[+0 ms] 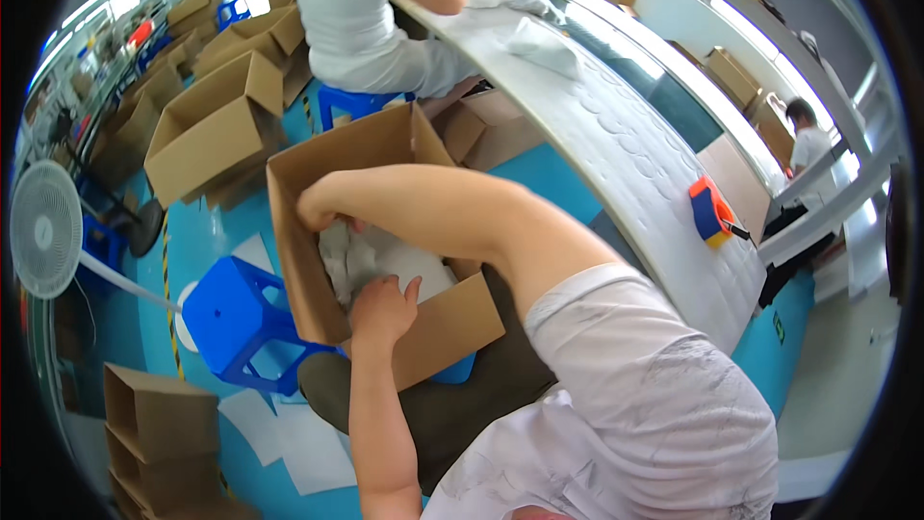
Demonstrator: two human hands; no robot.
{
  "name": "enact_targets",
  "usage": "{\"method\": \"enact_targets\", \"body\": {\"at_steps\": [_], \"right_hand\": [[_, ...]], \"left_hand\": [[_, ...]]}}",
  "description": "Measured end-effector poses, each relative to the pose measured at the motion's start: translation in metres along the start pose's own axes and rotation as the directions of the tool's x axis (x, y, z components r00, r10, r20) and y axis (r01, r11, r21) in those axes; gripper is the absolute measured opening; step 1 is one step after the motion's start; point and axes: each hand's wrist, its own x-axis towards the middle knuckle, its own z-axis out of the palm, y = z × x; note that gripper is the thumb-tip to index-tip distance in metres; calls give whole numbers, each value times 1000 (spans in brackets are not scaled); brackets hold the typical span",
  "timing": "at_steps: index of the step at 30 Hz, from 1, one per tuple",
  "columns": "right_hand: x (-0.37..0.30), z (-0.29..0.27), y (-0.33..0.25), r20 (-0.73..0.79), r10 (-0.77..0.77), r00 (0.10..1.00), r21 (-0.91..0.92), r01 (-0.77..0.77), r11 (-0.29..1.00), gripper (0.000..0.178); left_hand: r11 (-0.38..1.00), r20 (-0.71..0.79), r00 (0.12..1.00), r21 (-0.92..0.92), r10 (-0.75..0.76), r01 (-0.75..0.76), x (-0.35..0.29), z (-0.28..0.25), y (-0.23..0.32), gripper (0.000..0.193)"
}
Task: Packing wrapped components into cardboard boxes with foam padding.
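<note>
An open brown cardboard box (448, 323) stands before me, against my legs. Inside it lie whitish, crumpled plastic bags (337, 255) along the left wall, beside a flat white sheet-like surface (409, 262). My left hand (380, 310) reaches over the near side, its thumb raised away from the fingers, at the near end of the bags. Across the box stretches my right arm, bent at the elbow. My right hand (322, 207) dips inside by the far left wall, above the bags; its fingers are mostly hidden.
A blue stool (236, 313) and a white fan (46, 229) stand to the left. Open cartons (207, 140) fill the far left; more are stacked (159, 414) near left. A long white table (635, 169) bears a tape dispenser (710, 212). A co-worker (351, 24) sits beyond the box.
</note>
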Motion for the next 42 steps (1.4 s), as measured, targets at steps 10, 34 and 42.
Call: {"method": "enact_targets", "body": {"at_steps": [10,34,42], "right_hand": [[-346,-8,231,-634,567,526,53,-702,710,18],[-448,58,280,-669,733,126,702,-219,678,55],[-423,72,4,-708,477,521,632,768,99,36]], "left_hand": [[986,101,993,-148,-57,72,38,-6,49,62],[882,-593,803,-404,-51,-242,14,2,57,20],[-641,-284,922,-766,265,-51,-50,-12,170,98]]}}
